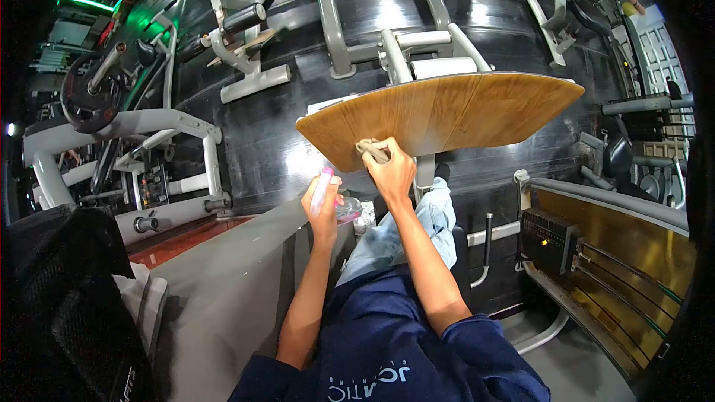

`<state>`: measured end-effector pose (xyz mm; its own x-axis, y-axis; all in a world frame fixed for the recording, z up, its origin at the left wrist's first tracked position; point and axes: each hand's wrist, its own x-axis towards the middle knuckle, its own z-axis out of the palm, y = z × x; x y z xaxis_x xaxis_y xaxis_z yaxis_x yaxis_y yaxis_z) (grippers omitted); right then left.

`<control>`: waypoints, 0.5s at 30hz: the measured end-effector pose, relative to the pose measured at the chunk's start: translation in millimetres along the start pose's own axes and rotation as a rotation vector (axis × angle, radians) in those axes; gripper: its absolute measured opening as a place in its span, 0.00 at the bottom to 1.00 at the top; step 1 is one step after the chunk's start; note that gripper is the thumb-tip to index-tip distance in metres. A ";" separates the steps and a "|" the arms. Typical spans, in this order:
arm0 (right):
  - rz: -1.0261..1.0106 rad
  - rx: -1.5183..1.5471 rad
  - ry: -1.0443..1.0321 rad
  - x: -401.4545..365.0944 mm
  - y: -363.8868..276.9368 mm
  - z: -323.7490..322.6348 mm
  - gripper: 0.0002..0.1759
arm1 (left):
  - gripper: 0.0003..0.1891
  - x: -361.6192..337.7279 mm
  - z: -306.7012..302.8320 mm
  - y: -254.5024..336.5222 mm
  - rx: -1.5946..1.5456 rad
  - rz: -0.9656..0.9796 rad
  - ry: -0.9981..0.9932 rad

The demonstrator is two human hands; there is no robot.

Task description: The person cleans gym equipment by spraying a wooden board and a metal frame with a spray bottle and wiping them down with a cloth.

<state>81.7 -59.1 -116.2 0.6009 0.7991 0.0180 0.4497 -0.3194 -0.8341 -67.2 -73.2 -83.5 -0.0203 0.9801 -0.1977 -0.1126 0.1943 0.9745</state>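
My left hand is wrapped round a spray bottle with a pink-and-white trigger head, its clear body holding some pinkish liquid. My right hand grips a bunched beige cloth. That cloth lies against the wooden board, near its lower left edge. The board is broad, brown-grained and angled at its corners, and it is fixed on a grey metal frame. The bottle is held just below and left of the board, apart from it.
Weight machines surround me: a grey frame with a plate on the left, and a weight stack with rods on the right. A padded roller machine stands ahead. A grey surface lies at my left, beside a black mesh item.
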 end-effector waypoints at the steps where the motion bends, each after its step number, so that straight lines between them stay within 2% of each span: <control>1: -0.014 0.057 0.032 3.1 -12.2 -4.3 0.14 | 0.07 -0.4 -1.1 0.7 0.026 0.007 0.002; 5: -0.074 0.182 0.086 11.6 -53.0 -10.5 0.13 | 0.07 2.8 -4.0 0.8 -0.044 0.016 0.014; 8: -0.111 0.211 0.072 6.1 -48.4 -3.7 0.13 | 0.07 4.3 -9.5 0.1 -0.037 0.010 0.024; 11: -0.061 0.055 -0.050 -3.8 -22.2 9.1 0.12 | 0.08 5.7 -14.5 -2.0 -0.062 0.029 0.027; 15: -0.009 -0.032 -0.091 -3.7 -18.8 14.5 0.13 | 0.08 7.5 -19.6 -4.8 -0.031 0.046 0.036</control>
<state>61.5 -48.7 -108.5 0.5348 0.8446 -0.0260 0.4767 -0.3269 -0.8160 -86.2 -67.6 -91.7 -0.0615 0.9857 -0.1566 -0.1419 0.1466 0.9790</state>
